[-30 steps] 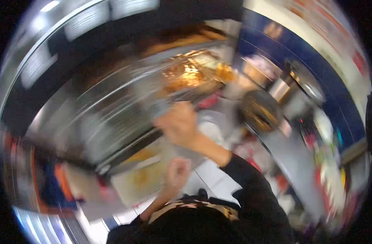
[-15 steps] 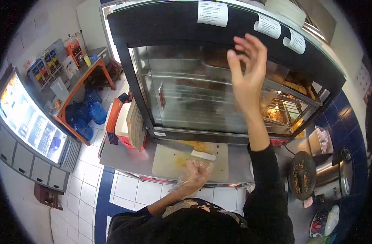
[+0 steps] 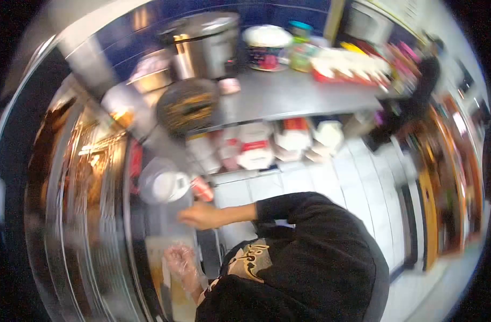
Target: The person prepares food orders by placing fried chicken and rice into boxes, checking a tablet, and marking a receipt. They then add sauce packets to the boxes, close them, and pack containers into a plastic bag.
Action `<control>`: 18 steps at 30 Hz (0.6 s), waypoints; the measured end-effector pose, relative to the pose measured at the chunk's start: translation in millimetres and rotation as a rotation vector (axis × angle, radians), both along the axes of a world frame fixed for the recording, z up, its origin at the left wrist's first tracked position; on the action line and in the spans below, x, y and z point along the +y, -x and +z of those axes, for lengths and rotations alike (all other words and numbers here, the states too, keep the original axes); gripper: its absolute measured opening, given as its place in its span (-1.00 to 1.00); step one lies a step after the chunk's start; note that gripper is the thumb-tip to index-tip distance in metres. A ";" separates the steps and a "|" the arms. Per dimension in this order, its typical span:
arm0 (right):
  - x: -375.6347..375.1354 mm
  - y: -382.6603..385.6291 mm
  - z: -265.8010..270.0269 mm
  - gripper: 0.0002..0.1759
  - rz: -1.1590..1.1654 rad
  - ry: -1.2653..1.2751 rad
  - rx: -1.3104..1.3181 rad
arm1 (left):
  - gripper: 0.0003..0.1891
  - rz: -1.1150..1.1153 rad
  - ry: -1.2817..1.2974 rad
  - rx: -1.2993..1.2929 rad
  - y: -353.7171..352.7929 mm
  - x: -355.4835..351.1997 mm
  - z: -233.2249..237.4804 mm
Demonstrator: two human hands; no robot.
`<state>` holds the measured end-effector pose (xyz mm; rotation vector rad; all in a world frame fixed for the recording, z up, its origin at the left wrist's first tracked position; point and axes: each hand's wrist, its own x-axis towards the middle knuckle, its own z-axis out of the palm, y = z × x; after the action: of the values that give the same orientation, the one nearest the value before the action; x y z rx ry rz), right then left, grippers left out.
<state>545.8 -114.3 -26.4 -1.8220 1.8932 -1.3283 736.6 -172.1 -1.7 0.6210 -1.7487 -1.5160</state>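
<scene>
My left hand [image 3: 182, 264], in a clear plastic glove, is low over the cutting board [image 3: 180, 303]. Its fingers are curled in, and I cannot tell what is inside them. My bare right hand [image 3: 198, 216] is farther along the steel counter, its fingers smeared by motion. Just past it sit a round white container [image 3: 170, 185] and a red-and-white object [image 3: 202, 189]. Along the left side runs the glass display case [image 3: 84, 214], lit and blurred.
A dark stone mortar [image 3: 187, 107] stands at the counter corner, with a large steel pot [image 3: 207, 45] behind it. A white-lidded tub [image 3: 267, 47] and a tray of white items [image 3: 350, 67] stand along the back counter. Boxes [image 3: 256, 146] fill the shelf below. Shelving [image 3: 444, 177] is at right.
The view has swung right, from the display case front to the back counter. My right hand has come down from the case to the counter. My left hand stays over the board.
</scene>
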 end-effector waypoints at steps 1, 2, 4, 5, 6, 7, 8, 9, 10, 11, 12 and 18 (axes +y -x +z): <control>50.4 31.9 -32.6 -0.87 -0.171 0.058 0.044 | -0.86 -0.093 -0.008 -0.040 22.9 -2.4 -2.5; 113.7 52.5 -33.5 -0.82 -0.403 -0.359 -0.126 | -0.86 -0.180 -0.012 -0.074 47.7 -0.3 -5.0; 233.0 88.2 -48.9 -0.72 -0.759 -0.360 -0.073 | -0.86 -0.327 -0.011 -0.146 100.6 10.1 -9.2; 300.1 96.5 -83.5 -0.69 -0.978 -0.320 -0.007 | -0.86 -0.398 -0.004 -0.179 124.4 21.4 -12.8; 356.0 97.7 -55.4 -0.64 -1.087 -0.270 -0.027 | -0.86 -0.464 -0.002 -0.228 157.4 30.6 -18.0; 401.1 88.4 -34.3 -0.58 -1.370 -0.281 -0.270 | -0.85 -0.531 0.006 -0.284 186.1 42.4 -28.3; 447.1 77.2 -30.0 -0.61 -1.525 -0.165 -0.203 | -0.85 -0.603 0.018 -0.354 218.8 55.2 -38.5; 482.8 62.6 -23.2 -0.64 -1.702 -0.083 -0.148 | -0.85 -0.675 0.033 -0.364 250.4 77.8 -41.2; 504.4 48.1 -0.8 -0.66 -1.948 -0.078 -0.224 | -0.85 -0.742 0.043 -0.345 281.7 110.4 -23.7; 534.0 29.2 -8.2 -0.67 -2.075 -0.021 -0.217 | -0.85 -0.805 0.036 -0.215 303.6 149.5 -1.2; 560.3 9.9 -17.5 -0.69 -2.199 0.030 -0.203 | -0.86 -0.905 0.008 -0.183 331.6 184.5 6.6; 626.7 -27.2 -41.1 -0.70 -2.458 -0.038 -0.286 | -0.85 -1.318 -0.104 0.001 451.6 374.6 19.3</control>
<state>573.0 512.3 -67.4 1.7833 3.1079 -1.1804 284.9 202.5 17.6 -0.6912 -2.1787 -2.3952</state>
